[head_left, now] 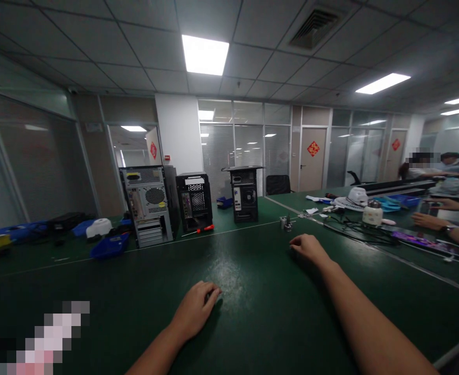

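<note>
My left hand [198, 310] rests low over the green tabletop [248, 291], its fingers curled and the thumb drawn against them; whatever lies inside the grip, if anything, is hidden. Farther forward and to the right is my right hand [308, 249], also with bent fingers pressed together, its fingertips facing left and their inner side out of sight. Just beyond it stand small metal parts [286, 224], apart from the hand. Three computer cases line the far side: a large grey one [147, 203], a black one [194, 202] and another black one [245, 195] with a panel lying on top.
A red-handled screwdriver [208, 228] lies before the middle case. Blue trays [110, 246] sit at left. On the right are cables [354, 226], a cream container [372, 213], a purple board [420, 242] and another person's hands [428, 221].
</note>
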The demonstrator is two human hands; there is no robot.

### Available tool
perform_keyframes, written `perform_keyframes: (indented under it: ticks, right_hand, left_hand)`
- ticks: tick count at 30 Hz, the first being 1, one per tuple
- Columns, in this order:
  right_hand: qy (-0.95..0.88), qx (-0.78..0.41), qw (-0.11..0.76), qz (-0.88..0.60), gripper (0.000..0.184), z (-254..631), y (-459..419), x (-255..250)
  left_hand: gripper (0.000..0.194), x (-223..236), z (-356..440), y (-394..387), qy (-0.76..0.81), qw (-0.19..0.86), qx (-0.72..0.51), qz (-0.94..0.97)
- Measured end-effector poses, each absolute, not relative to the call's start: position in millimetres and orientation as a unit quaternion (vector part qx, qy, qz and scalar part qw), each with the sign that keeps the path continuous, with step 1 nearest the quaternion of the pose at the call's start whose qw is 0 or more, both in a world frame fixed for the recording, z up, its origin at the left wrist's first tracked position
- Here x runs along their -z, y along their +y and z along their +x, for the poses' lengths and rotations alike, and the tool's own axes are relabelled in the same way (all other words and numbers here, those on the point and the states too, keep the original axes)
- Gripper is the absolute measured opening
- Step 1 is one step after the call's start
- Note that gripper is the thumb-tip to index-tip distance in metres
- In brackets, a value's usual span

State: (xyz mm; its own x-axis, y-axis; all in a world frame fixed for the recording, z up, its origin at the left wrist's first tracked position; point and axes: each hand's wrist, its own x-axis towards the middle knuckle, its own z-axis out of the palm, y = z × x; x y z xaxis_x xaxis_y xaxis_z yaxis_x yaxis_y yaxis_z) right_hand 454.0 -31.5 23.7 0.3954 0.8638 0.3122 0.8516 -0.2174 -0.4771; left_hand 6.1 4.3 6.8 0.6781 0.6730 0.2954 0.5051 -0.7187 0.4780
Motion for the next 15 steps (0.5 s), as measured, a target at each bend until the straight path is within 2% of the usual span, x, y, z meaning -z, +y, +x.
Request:
perform_keyframes:
  ticks: [6,12,15]
  right_hand:
    - [-0.531,-0.072,0.320,-0.781,0.017,457,-30,-17]
    - [-0.478,-0.094,0.378,-0.787,0.030,456,-24,-2]
    - [-0.479,-0.085,0.379,-0.787,0.034,454,-23,1]
  left_hand:
    - [0.043,-10,8,1,0.327,0.186,-0.231,0.897]
    - [0.044,-12,8,1,0.334,0.177,-0.219,0.900]
    - [0.044,-10,7,1,0.334,0.174,-0.217,0.901]
